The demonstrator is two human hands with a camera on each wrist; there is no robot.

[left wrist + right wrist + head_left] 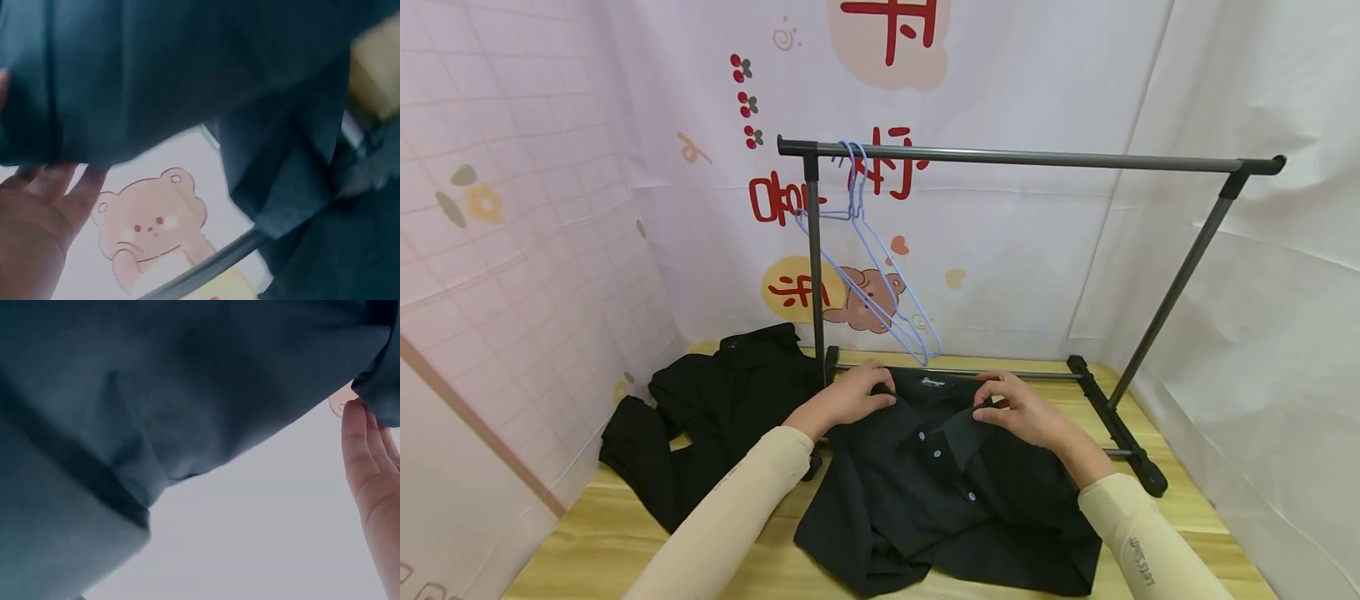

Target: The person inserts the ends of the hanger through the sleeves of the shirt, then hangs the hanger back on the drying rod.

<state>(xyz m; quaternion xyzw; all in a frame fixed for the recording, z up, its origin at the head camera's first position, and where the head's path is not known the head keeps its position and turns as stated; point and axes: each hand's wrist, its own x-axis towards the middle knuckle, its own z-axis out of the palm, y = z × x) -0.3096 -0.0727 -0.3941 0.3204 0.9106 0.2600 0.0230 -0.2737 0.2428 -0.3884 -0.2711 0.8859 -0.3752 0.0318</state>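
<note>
- At the far left we saw a second black garment (752, 392) crumpled on the desk (580, 533); we thought it wise to keep it apart, since two dark fabrics could easily catch on each other.
- Next along, the left hand (857, 395) pinched one side of the collar (961, 440). We took the step in hand to be spreading that collar, and judged that it went best with both grips level and set on the firm edge rather than on loose cloth.
- Between the hands was the black shirt (895, 487), its collar lifted and its lower part on the desk, in front of the rack (1030, 158). We noted pale buttons (937, 454) running slantwise down its front, a light-lettered label (933, 382) inside the neck opening, and soft folds toward the near edge.
- Farther right, the right hand (1022, 408) pinched the collar's other side. A light, even outward pull, in our view, suited the thin-looking cloth; a hard tug risked skewing the front.
</note>
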